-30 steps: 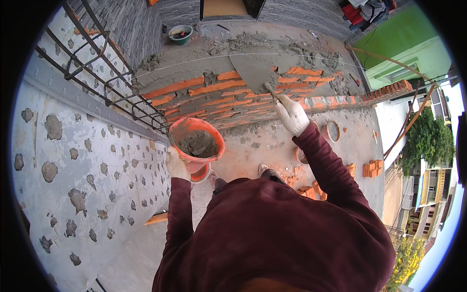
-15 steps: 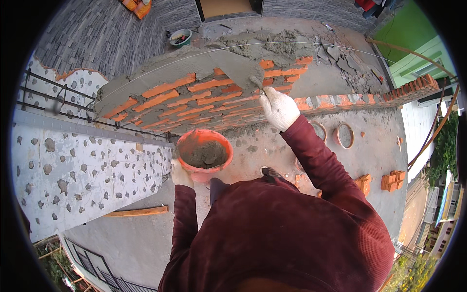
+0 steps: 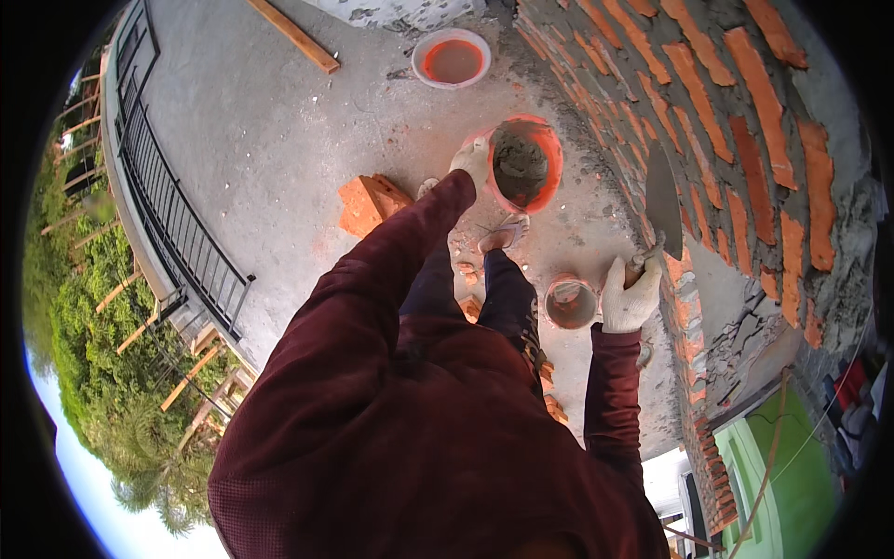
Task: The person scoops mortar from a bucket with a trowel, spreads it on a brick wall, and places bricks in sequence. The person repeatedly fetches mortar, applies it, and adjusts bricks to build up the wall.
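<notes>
My left hand, in a white knit glove, grips the rim of an orange bucket. Grey mortar lies inside that bucket. In my gloved right hand is the handle of a trowel. Its long grey blade points away from me, close beside the brick wall. Orange bricks show between thick grey mortar joints on the wall's face.
A round tub with a pale rim stands beyond the bucket. By my right forearm sits a smaller bucket. Loose orange bricks lie left of my feet, near a wooden plank. A black railing edges the floor at left.
My view has swung round, so the wall now stands on the right. The trowel has come away from the mortar on the wall's face. My left hand still holds the bucket.
</notes>
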`<action>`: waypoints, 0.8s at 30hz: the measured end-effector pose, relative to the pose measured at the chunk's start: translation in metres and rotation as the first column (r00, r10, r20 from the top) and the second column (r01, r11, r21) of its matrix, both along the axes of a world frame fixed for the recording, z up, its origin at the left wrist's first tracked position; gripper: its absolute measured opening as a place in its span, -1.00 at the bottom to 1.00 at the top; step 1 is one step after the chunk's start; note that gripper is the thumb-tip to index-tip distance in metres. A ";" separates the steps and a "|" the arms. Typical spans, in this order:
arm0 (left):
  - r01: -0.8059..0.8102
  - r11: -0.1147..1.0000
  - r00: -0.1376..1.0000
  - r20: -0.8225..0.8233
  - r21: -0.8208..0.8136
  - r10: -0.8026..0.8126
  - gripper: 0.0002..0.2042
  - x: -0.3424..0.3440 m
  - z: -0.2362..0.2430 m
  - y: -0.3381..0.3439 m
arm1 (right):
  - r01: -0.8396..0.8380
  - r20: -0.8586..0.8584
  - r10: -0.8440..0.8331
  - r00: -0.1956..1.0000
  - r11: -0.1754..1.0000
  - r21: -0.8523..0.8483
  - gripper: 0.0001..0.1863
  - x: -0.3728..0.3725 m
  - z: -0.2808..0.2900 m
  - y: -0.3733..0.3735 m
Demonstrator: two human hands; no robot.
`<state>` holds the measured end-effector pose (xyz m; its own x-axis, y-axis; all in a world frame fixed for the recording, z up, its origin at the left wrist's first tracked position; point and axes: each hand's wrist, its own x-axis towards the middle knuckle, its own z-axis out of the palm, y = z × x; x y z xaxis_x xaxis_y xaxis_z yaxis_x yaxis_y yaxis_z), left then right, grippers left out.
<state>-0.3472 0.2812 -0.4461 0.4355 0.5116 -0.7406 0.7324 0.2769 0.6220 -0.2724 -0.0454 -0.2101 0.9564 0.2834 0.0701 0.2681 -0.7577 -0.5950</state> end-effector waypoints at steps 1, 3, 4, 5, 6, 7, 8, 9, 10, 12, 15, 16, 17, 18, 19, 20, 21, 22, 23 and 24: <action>-0.052 0.999 0.998 0.023 -0.016 0.052 -0.46 -0.006 -0.019 -0.007 | 0.021 -0.011 -0.021 1.000 0.998 0.055 -0.66 0.001 -0.022 0.015; -0.163 0.985 0.983 0.078 -0.052 0.167 -0.48 -0.015 -0.057 -0.019 | -0.020 -0.163 -0.008 0.987 0.986 -0.167 -0.68 0.009 -0.108 0.026; -0.199 0.974 0.975 0.082 -0.110 0.208 -0.48 -0.019 -0.077 -0.024 | -0.196 -0.319 0.094 0.943 0.932 -0.304 -0.68 0.029 -0.148 0.030; -0.226 0.959 0.966 0.090 -0.170 0.243 -0.47 -0.020 -0.098 -0.029 | -0.370 -0.473 0.152 0.868 0.832 -0.412 -0.68 0.038 -0.181 0.035; -0.269 0.937 0.952 0.087 -0.222 0.294 -0.47 -0.024 -0.120 -0.034 | -0.219 -0.526 0.006 0.850 0.913 -0.344 -0.68 0.032 -0.197 0.052; -0.421 0.861 0.847 0.217 -0.285 0.485 -0.41 -0.022 -0.136 -0.048 | -0.071 -0.554 -0.074 0.829 0.969 -0.236 -0.67 0.028 -0.221 0.043; -0.323 0.931 0.933 0.108 -0.170 0.343 -0.44 -0.019 -0.140 -0.044 | 0.033 -0.517 -0.050 0.855 0.999 -0.041 -0.67 0.022 -0.244 0.028; -0.355 0.906 0.920 0.088 -0.231 0.383 -0.45 -0.035 -0.189 -0.039 | 0.169 -0.723 -0.143 0.676 0.985 -0.036 -0.72 0.010 -0.208 0.073; -0.428 0.864 0.852 0.203 -0.264 0.483 -0.46 -0.032 -0.206 -0.047 | 0.137 -0.695 -0.069 0.716 0.990 0.043 -0.76 0.002 -0.215 0.063; -0.350 0.916 0.918 0.122 -0.198 0.377 -0.45 -0.040 -0.253 -0.024 | 0.174 -0.780 -0.090 0.620 0.984 0.024 -0.81 -0.026 -0.222 0.068; -0.251 0.951 0.965 0.025 -0.183 0.260 -0.45 -0.067 -0.300 -0.002 | 0.153 -0.905 -0.166 0.393 0.982 -0.113 -0.82 -0.061 -0.238 0.027; -0.186 0.968 0.982 -0.020 -0.169 0.186 -0.44 -0.079 -0.303 0.008 | 0.138 -0.912 -0.213 0.350 0.975 -0.174 -0.82 -0.072 -0.241 0.012; -0.141 0.990 0.982 -0.126 0.008 0.141 -0.42 -0.093 -0.293 0.010 | 0.143 -0.909 -0.277 0.310 0.959 -0.243 -0.81 -0.084 -0.236 -0.005; -0.080 0.978 0.963 -0.237 0.192 0.126 -0.35 -0.121 -0.275 0.015 | 0.151 -0.895 -0.338 0.290 0.940 -0.306 -0.81 -0.095 -0.226 -0.019; -0.099 0.895 0.953 -0.218 0.435 0.212 -0.11 -0.149 -0.243 0.027 | 0.168 -0.875 -0.395 0.279 0.917 -0.360 -0.82 -0.104 -0.217 -0.028; 0.044 0.765 0.903 -0.354 0.643 0.246 0.06 -0.175 -0.214 0.048 | 0.195 -0.853 -0.446 0.271 0.893 -0.405 -0.82 -0.111 -0.211 -0.034; 0.094 0.679 0.801 -0.461 0.728 0.383 0.23 -0.206 -0.194 0.072 | 0.181 -0.843 -0.480 0.242 0.876 -0.447 -0.81 -0.116 -0.206 -0.042; 0.127 0.702 0.637 -0.600 0.701 0.484 0.36 -0.251 -0.195 0.097 | 0.148 -0.836 -0.508 0.207 0.861 -0.487 -0.80 -0.114 -0.202 -0.054; 0.051 0.761 0.501 -0.675 0.647 0.541 0.49 -0.282 -0.198 0.119 | 0.118 -0.825 -0.539 0.172 0.843 -0.525 -0.79 -0.114 -0.200 -0.062; 0.093 0.823 0.432 -0.768 0.560 0.474 0.53 -0.300 -0.197 0.136 | 0.102 -0.821 -0.546 0.167 0.838 -0.536 -0.76 -0.113 -0.199 -0.065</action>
<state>-0.6475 0.4168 -0.6428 -0.4286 0.8596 -0.2782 0.9001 0.3797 -0.2137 -0.3852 -0.1103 -0.4094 0.2574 -0.2839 -0.9236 -0.6157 -0.7849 0.0697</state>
